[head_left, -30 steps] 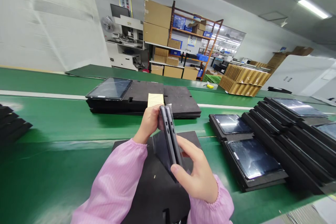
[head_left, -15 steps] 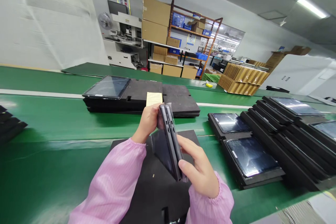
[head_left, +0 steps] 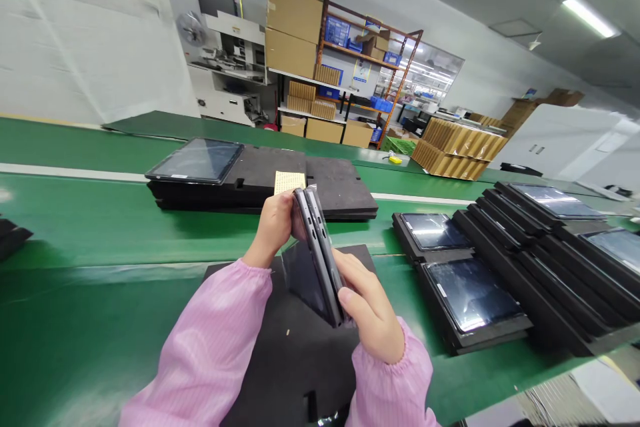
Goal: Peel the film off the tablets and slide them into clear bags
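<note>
Two dark grey tablets (head_left: 315, 240) stand on edge, pressed back to back, over a black foam tray (head_left: 285, 353) in front of me. My left hand (head_left: 273, 227) grips their far end, fingers wrapped round the top corner. My right hand (head_left: 373, 313) clasps their near end, thumb on the edge. A thin clear film shows along the upper edge of the right tablet. Both sleeves are pink.
A long black foam tray (head_left: 340, 190) on the green belt (head_left: 100, 227) carries a tablet (head_left: 197, 160) and a yellow perforated card (head_left: 289, 181). Trays with tablets (head_left: 470, 293) are stacked at the right. Shelves with cartons (head_left: 295, 47) stand behind.
The hands and the two tablets have held their pose; the view has drifted slightly, so everything sits a little lower-left in the picture.
</note>
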Action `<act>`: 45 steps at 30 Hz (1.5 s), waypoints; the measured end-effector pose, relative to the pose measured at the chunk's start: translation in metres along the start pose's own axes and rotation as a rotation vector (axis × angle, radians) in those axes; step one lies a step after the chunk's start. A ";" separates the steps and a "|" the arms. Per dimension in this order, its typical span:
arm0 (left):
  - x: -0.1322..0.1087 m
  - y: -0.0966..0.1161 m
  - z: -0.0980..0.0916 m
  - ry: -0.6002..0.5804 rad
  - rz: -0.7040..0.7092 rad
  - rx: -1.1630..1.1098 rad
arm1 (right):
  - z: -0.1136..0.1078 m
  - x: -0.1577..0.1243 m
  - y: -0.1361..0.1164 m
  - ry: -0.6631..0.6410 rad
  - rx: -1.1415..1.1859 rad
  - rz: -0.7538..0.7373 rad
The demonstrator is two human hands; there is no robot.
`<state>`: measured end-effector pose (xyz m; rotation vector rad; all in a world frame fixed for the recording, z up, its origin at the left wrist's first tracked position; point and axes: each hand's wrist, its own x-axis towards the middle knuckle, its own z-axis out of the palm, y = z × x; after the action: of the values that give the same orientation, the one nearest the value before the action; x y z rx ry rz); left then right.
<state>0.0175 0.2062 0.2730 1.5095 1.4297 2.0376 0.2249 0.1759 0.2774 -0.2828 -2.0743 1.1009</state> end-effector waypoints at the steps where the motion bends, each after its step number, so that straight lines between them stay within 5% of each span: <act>1: 0.000 -0.001 0.000 0.006 -0.010 -0.007 | 0.001 0.000 0.000 0.005 -0.002 0.000; 11: 0.007 -0.016 -0.011 0.065 -0.058 -0.052 | 0.022 0.000 0.005 0.187 0.042 0.099; 25: 0.007 -0.010 -0.008 0.066 -0.095 -0.066 | 0.021 0.000 0.001 0.216 0.084 0.116; 37: -0.002 0.016 0.005 -0.165 0.026 -0.031 | 0.010 -0.015 -0.002 0.268 0.160 0.178; 45: -0.002 0.011 0.005 -0.161 0.034 -0.031 | 0.007 -0.011 -0.004 0.262 0.145 0.147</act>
<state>0.0265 0.2023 0.2811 1.6539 1.3142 1.8990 0.2282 0.1635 0.2727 -0.4867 -1.7558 1.2243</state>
